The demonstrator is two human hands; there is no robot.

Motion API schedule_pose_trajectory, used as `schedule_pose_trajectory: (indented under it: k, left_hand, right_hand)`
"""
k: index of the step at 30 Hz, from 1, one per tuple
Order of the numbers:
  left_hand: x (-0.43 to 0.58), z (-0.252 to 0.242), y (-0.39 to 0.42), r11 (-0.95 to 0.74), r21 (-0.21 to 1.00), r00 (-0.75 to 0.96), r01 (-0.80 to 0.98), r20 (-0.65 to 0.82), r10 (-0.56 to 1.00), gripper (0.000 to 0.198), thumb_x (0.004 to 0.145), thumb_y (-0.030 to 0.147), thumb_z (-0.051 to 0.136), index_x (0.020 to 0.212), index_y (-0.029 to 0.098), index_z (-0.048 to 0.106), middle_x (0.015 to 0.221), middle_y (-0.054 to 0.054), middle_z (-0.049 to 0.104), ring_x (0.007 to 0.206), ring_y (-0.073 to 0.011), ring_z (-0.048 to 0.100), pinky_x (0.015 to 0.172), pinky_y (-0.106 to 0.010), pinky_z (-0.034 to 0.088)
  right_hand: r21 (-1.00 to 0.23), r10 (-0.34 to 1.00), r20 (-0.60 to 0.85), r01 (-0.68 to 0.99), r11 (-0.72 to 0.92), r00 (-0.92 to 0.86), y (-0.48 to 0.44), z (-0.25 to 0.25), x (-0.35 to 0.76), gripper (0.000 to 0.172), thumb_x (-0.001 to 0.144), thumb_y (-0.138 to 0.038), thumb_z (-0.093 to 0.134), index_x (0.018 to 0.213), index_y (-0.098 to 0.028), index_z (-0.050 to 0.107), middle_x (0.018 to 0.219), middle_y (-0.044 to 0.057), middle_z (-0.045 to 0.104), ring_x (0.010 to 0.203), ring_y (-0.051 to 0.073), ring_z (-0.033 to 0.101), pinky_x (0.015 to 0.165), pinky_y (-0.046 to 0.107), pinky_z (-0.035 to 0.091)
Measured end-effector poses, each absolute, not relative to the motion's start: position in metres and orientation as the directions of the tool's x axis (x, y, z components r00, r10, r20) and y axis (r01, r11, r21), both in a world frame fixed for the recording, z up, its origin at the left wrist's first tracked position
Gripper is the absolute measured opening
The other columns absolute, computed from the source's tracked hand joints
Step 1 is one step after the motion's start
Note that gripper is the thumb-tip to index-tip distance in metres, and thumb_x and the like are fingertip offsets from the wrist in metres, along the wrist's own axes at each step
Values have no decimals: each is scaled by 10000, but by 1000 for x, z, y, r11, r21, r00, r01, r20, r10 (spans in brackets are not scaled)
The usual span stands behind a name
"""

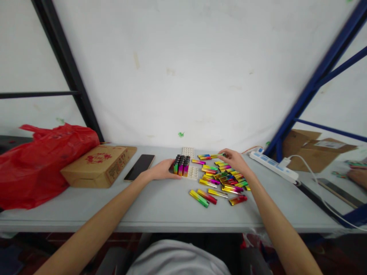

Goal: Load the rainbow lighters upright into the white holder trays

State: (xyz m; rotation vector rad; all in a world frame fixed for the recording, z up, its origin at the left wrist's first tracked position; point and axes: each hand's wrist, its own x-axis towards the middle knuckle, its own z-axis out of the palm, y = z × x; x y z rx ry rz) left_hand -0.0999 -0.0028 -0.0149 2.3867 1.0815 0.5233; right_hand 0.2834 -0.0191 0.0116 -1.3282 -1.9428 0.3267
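Observation:
A pile of shiny multicoloured lighters (226, 177) lies on the grey table (160, 206), with a few more lying apart nearer me (205, 196). A white tray (191, 172) holds several lighters standing upright (181, 165). My left hand (163, 170) rests against the left side of that tray and the upright lighters, fingers curled. My right hand (233, 158) reaches over the far end of the pile, fingertips pinched on a lighter (216, 155) at the back.
A brown cardboard box (99, 165) and a dark phone (140, 166) lie left of the tray, beside a red plastic bag (43, 160). A white power strip (273, 166) with a cable sits at the right. Another person's hand (357, 176) shows at the far right.

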Motion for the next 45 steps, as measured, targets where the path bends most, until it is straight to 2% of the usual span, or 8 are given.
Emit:
schedule_pose_trajectory:
  k: [6,8,11,17,25,31,40,45]
  left_hand:
    - [-106,-14,0,-574,574,635,584,118,763,708,649,684,800,1140,190,673,1141,-71,738,1026,-311,666,845,-345,519]
    - [-108,-14,1,-547,589,630,595,82,773,679,641,672,808,1105,194,682,1099,-58,745,998,-302,668,808,-332,519]
    - [-110,-15,2,-528,595,618,606,66,783,680,615,665,823,1080,189,686,1060,-60,745,980,-300,665,798,-330,513]
    - [-111,-16,4,-534,581,610,614,80,788,738,586,688,826,1094,174,677,1026,-74,741,975,-300,660,828,-339,503]
    - [-110,-14,3,-553,561,634,616,63,770,730,625,709,797,1107,174,675,1059,-73,732,980,-305,657,804,-338,499]
    - [-109,-15,2,-553,546,620,630,75,781,734,614,712,807,1095,174,674,1059,-78,734,965,-312,662,777,-340,496]
    - [-109,-16,3,-541,615,628,574,93,773,728,580,656,839,1112,183,687,1027,-62,747,980,-298,662,839,-333,501]
    - [-108,-12,-1,-543,616,639,570,83,765,701,621,633,828,1142,185,686,1110,-68,744,992,-294,672,842,-334,510]
  right_hand:
    - [-920,930,360,193,341,70,-9,27,227,484,800,-688,646,812,-207,591,753,9,606,717,162,584,670,283,519]
    - [-956,955,294,11,294,33,-12,27,209,491,799,-704,640,848,-225,544,833,19,636,753,169,619,689,305,545]
    - [-964,962,259,-74,253,-87,-21,23,187,486,821,-713,613,891,-249,486,785,-7,615,692,156,609,674,312,542]
    - [-930,941,326,146,337,-93,-31,8,173,460,903,-703,514,827,-253,455,567,-96,306,469,105,298,465,225,322]
    - [-728,857,511,564,390,67,-30,-3,167,519,916,-592,473,570,-225,352,547,-41,331,559,122,348,549,270,238]
    - [-644,848,529,636,425,-31,-36,-8,156,402,912,-462,442,593,-217,433,554,-23,474,577,141,443,584,272,275]
    - [-629,877,450,636,447,-171,-38,-6,162,372,1037,-511,356,834,-233,500,668,-21,587,643,166,553,645,266,389]
    - [-422,796,526,720,551,-300,-37,-8,166,399,1053,-483,371,774,-226,492,779,28,633,747,183,574,719,281,401]
